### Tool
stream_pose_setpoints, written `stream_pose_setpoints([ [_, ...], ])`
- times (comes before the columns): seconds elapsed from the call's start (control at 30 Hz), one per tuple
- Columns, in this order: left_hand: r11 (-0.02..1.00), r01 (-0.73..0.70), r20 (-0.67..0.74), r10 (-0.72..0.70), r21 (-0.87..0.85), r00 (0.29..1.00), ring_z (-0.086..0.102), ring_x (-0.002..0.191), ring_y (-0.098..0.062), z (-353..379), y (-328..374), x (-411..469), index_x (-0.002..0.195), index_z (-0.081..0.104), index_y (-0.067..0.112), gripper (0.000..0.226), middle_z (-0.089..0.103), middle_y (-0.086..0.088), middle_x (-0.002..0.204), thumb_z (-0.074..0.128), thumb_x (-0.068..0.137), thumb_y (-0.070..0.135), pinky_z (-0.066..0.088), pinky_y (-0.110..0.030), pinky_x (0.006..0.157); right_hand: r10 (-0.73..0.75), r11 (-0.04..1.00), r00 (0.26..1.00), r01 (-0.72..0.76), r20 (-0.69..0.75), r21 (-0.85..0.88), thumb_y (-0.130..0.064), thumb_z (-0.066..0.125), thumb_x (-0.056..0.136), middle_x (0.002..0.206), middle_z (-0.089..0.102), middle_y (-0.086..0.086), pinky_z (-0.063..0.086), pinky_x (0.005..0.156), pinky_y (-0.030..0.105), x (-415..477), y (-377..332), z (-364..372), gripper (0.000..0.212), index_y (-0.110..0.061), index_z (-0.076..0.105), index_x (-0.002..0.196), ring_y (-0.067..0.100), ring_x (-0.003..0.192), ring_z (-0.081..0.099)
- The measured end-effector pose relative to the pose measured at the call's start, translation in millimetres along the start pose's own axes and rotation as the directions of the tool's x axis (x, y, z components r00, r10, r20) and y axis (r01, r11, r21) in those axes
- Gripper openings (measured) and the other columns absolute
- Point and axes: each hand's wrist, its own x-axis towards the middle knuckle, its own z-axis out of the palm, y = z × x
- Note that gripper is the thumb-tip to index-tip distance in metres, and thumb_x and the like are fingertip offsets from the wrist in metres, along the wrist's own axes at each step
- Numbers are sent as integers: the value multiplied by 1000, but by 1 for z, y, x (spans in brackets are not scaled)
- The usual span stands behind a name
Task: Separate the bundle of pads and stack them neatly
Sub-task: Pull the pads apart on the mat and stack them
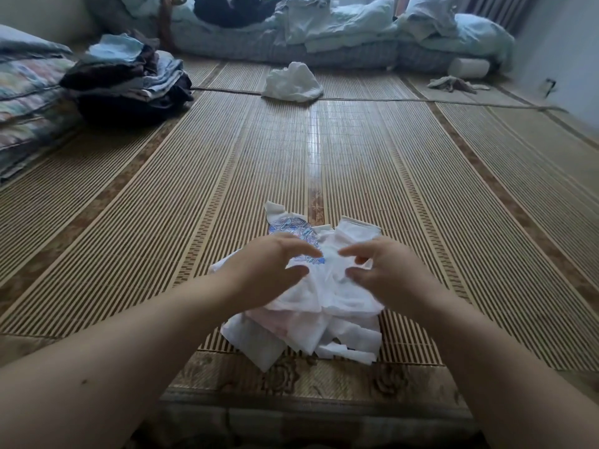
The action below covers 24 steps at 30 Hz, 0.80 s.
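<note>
A loose heap of white pads (327, 296) lies on the bamboo mat (324, 157) near its front edge. One pad with a blue printed wrapper (293, 229) sticks out at the far side of the heap. A pinkish pad (275, 322) shows low in the pile. My left hand (265, 270) hovers over the heap's left part, fingers spread and curved, thumb near the top pad. My right hand (379, 270) is over the right part, with thumb and forefinger close to the white material. Whether either hand grips a pad is unclear.
A crumpled white plastic bag (291, 82) lies farther back on the mat. A stack of folded clothes (129, 79) sits at the back left beside a patterned quilt (26, 92). Rumpled bedding (324, 30) lines the far wall, and a white roll (468, 68) lies at the back right.
</note>
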Motion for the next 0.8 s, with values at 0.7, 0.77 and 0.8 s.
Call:
stream_pose_setpoints([
  [0.7,867,489,214,-461,-98,861,60,72,-4,-13,-16,-14,111,61,26,38,67,6,95,74,76,29,48,-20,54,418,878,885,-451,206,159,-33,73,76,61,68,-3,51,55,27,-16,38,-19,18,-18,70,67,13,60,67],
  [0.77,867,491,275,-452,-89,849,61,70,-2,-10,-15,-15,130,51,27,64,61,9,90,78,73,27,47,-15,47,414,881,889,-445,195,158,-33,73,76,58,67,-4,49,53,27,-16,37,-18,18,-18,70,66,11,58,65],
  [0.8,870,484,288,-442,-91,849,62,68,-2,-8,-14,-14,130,51,27,64,59,12,84,79,72,27,48,-14,46,414,881,890,-445,191,160,-34,73,75,56,66,-5,47,52,26,-16,38,-17,18,-18,70,66,9,55,64],
])
